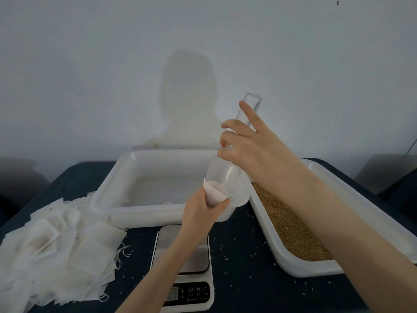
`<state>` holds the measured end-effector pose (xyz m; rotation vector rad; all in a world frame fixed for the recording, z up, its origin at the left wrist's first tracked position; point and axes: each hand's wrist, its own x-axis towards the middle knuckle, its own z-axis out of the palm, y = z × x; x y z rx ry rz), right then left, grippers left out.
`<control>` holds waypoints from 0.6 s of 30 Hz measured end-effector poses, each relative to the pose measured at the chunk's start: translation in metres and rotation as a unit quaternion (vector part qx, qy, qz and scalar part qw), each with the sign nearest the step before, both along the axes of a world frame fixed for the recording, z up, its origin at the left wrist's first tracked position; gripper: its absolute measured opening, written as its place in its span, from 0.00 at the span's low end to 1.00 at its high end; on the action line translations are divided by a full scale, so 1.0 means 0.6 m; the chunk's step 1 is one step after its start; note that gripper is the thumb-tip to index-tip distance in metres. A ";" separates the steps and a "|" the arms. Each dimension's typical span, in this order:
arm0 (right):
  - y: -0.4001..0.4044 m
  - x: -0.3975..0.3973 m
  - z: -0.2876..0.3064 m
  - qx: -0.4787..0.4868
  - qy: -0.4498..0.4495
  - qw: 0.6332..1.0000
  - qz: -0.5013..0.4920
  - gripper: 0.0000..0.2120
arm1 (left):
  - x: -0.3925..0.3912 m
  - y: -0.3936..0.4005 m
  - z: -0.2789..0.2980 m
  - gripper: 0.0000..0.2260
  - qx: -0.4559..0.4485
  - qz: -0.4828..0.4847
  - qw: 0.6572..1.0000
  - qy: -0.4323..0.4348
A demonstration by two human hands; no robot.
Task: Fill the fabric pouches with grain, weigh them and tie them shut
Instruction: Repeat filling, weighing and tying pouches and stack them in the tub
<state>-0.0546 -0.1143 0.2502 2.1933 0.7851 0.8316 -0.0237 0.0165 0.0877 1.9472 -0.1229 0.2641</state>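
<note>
Head view, looking down on a dark bench (pixel 243 251). Left hand (pixel 200 213) raised over the near rim of a white tub (pixel 108 195), fingers and thumb curled round an open white fabric pouch (pixel 214 192), mouth held upward. Right hand (pixel 246 143) above it, fingers pinching the long handle of a clear plastic scoop (pixel 228 175), index finger stretched along the handle, bowl tipped down with its lip touching the pouch mouth. Whether grain sits inside the pouch: cannot tell. To the right, a second white tray (pixel 293 265) filled with brown grain (pixel 291 229), partly hidden under the right forearm. Near centre, a white digital scale (pixel 191 263) with a silver platform, crossed by the left forearm, display unreadable. At left, a loose heap of flat empty pouches (pixel 58 251) with trailing strings, touching the tub's left corner. Scattered pale grains (pixel 225 259) on the bench around the scale. Behind, a pale wall (pixel 90 64) carrying the shadow of a head and shoulders.
</note>
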 end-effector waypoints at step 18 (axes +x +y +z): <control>-0.050 0.045 -0.050 0.087 -0.058 0.990 0.096 0.20 | 0.005 0.024 -0.011 0.16 0.106 0.000 0.994 0.008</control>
